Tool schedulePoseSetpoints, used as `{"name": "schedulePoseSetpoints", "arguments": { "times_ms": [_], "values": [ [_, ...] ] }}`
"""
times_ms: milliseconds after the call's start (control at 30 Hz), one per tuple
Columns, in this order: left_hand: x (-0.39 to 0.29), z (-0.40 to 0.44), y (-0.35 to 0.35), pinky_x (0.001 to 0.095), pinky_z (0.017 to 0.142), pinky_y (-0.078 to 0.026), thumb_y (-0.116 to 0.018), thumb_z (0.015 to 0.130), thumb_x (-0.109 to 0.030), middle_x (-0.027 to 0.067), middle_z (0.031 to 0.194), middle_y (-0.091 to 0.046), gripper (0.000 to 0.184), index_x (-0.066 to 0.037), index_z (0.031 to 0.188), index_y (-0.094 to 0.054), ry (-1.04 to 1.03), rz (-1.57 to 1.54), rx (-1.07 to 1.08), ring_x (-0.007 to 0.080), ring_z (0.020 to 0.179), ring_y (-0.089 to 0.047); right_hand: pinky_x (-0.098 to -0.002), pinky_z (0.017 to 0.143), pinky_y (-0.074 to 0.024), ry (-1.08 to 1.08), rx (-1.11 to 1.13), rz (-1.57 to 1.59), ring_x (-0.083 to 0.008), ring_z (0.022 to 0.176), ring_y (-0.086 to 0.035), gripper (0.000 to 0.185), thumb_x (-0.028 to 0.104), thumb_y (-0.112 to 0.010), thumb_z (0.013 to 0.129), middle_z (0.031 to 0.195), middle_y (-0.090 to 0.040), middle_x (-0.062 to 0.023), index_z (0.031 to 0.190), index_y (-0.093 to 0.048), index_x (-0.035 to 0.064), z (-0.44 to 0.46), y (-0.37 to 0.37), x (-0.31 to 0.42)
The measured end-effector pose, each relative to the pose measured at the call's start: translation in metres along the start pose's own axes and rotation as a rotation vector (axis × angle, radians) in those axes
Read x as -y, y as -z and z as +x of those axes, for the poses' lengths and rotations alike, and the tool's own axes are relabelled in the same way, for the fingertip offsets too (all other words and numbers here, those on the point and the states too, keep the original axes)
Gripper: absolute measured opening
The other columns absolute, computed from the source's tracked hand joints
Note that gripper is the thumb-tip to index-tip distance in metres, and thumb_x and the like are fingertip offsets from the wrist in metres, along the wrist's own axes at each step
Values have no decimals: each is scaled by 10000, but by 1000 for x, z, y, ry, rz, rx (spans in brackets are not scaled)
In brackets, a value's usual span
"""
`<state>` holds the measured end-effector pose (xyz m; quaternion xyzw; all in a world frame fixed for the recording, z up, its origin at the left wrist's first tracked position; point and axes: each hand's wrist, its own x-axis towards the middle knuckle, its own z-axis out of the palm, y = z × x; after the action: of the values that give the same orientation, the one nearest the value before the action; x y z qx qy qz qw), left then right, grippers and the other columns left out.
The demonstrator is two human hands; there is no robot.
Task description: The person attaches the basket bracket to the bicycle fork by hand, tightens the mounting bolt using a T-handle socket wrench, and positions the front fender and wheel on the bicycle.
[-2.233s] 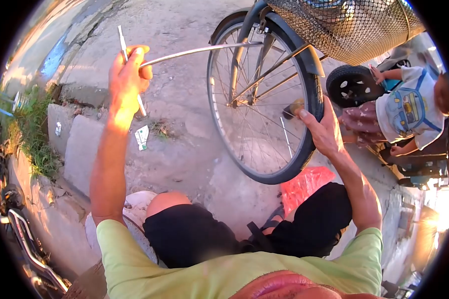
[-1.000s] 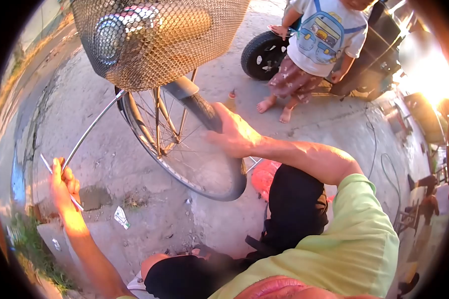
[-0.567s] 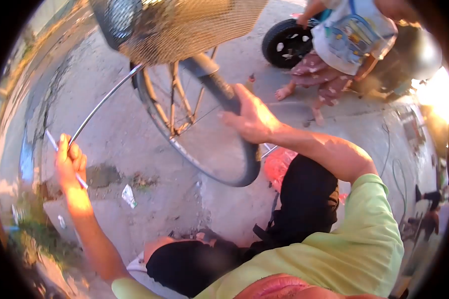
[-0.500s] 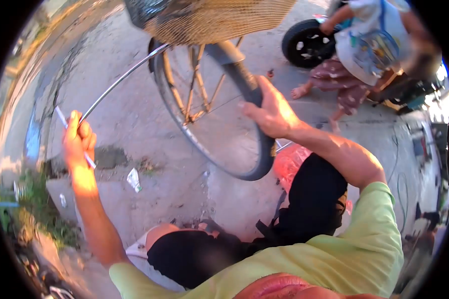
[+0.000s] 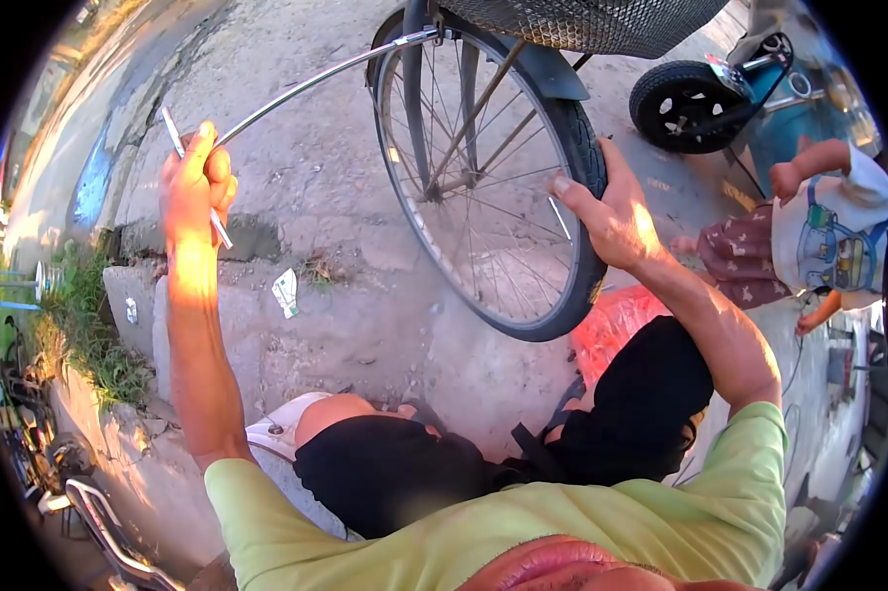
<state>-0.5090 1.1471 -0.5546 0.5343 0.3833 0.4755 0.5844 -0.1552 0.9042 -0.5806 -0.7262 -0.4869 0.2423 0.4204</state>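
Note:
In my left hand (image 5: pixel 198 192), closed in a fist, is the crossbar of a long shiny T-handle wrench (image 5: pixel 311 84). Its shaft looks curved through the lens and meets the bicycle near the top of the front fork, where the exact contact is too small to tell. My right hand (image 5: pixel 621 212) grips the tyre of the bicycle's front wheel (image 5: pixel 587 251), thumb on the inner side and fingers around the outer edge. Above the wheel sit a grey mudguard (image 5: pixel 556 79) and a wire mesh basket (image 5: pixel 602 25).
A person (image 5: pixel 823 227) in a white top stands at the right, near a small black wheel (image 5: pixel 685 106) on a teal vehicle. A red plastic bag (image 5: pixel 616 325) lies by my knee. Crumpled white litter (image 5: pixel 285 294) and grass (image 5: pixel 109 340) are on the left.
My view has shifted, so the bicycle wheel appears farther right. The person at the right has moved away from the small black wheel. Both my hands keep their holds.

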Motion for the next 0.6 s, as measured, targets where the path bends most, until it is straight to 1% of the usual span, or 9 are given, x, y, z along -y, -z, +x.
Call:
{"name": "schedulePoseSetpoints", "arguments": {
  "times_ms": [200, 300, 500, 600],
  "values": [
    [3, 2, 3, 255, 371, -234, -603, 976, -289, -30, 541, -399, 336, -150, 713, -447, -42, 47, -5, 74, 382, -288, -353, 812, -485, 28, 3, 49, -215, 869, -613, 581, 270, -674, 836, 924, -629, -160, 1260, -469, -70, -1, -1, 1],
    [5, 2, 1, 258, 359, -223, -597, 979, -293, -31, 531, -386, 329, -147, 730, -439, -79, 90, -29, 74, 374, -282, -354, 823, -485, 35, 0, 80, -215, 880, -613, 589, 272, -672, 831, 934, -630, -161, 1264, -468, -72, 0, -3, -6],
    [11, 10, 7, 258, 351, -216, -597, 980, -295, -33, 518, -370, 254, -103, 855, -486, -126, 83, -9, 74, 362, -286, -377, 840, -484, 52, -6, 48, -231, 890, -613, 616, 296, -670, 821, 944, -625, -169, 1267, -466, -77, 3, -3, -10],
    [13, 11, 9, 253, 355, -223, -604, 977, -291, -29, 526, -381, 244, -84, 891, -506, -160, 124, -25, 74, 369, -299, -386, 842, -483, 47, 5, 33, -240, 887, -611, 623, 308, -666, 820, 938, -621, -171, 1268, -467, -76, 2, -2, -9]
  ]
}}
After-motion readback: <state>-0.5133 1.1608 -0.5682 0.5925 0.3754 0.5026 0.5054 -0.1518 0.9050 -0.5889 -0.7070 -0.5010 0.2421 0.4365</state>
